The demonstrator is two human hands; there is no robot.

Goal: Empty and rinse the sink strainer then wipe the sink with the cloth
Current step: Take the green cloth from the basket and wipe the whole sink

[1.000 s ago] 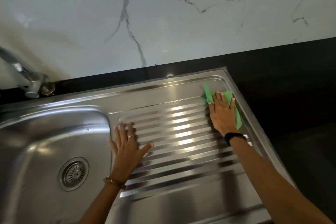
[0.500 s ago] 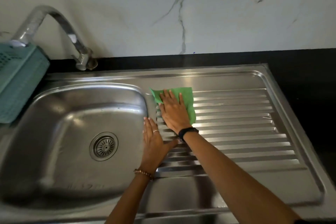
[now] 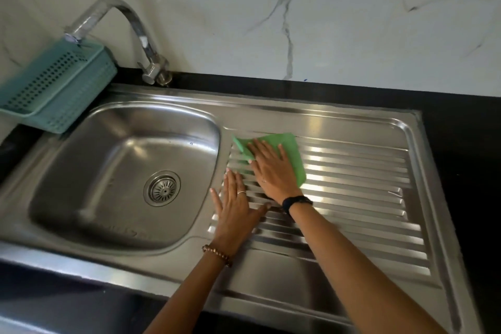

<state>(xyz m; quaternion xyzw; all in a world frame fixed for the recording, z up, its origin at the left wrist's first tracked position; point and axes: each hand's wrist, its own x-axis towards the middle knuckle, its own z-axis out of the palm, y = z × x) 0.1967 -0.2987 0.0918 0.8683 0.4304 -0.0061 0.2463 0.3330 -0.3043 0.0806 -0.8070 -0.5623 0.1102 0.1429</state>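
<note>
From my remote view: a white marble-patterned wall [image 3: 244,8] with grey veins fills the upper field and meets a black desk [image 3: 461,122] along its far edge. The dark surface runs past the right edge of the steel basin unit and reappears as a strip along the near edge at lower left. At the far left corner a chrome gooseneck tap [image 3: 130,24] rises from the desk, its spout curving leftward over a teal perforated plastic basket [image 3: 54,87] seated at the left edge. I see soft light reflected as bright bands on the metal.
</note>
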